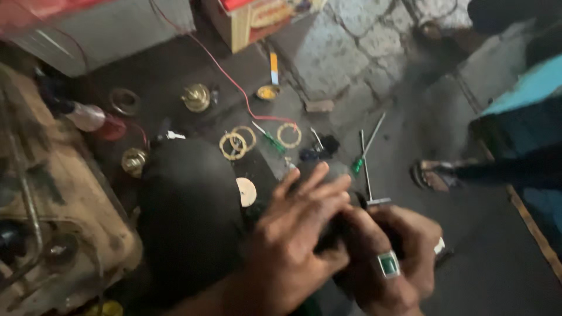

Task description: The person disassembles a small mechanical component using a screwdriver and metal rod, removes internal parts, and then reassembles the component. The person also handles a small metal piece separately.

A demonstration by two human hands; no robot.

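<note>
My left hand (pixel 295 234) and my right hand (pixel 395 251) are pressed together around a small dark part (pixel 335 229), mostly hidden between the fingers. My left fingers lie over its top. A ring with a green stone (pixel 389 263) is on my right hand. A large black rounded object (pixel 190 210) sits just left of my hands, with a small pale disc (pixel 246 191) at its edge. Whether each hand truly grips the dark part is hard to tell.
Brass rings (pixel 237 142) (pixel 289 135), brass fittings (pixel 196 97) (pixel 134 161), a green-handled screwdriver (pixel 364 149), a T-handle tool (pixel 367 175) and a red wire (pixel 234 85) lie on the dark floor. Another person's sandalled foot (pixel 433 174) is at right. A worn wooden board (pixel 58 199) is at left.
</note>
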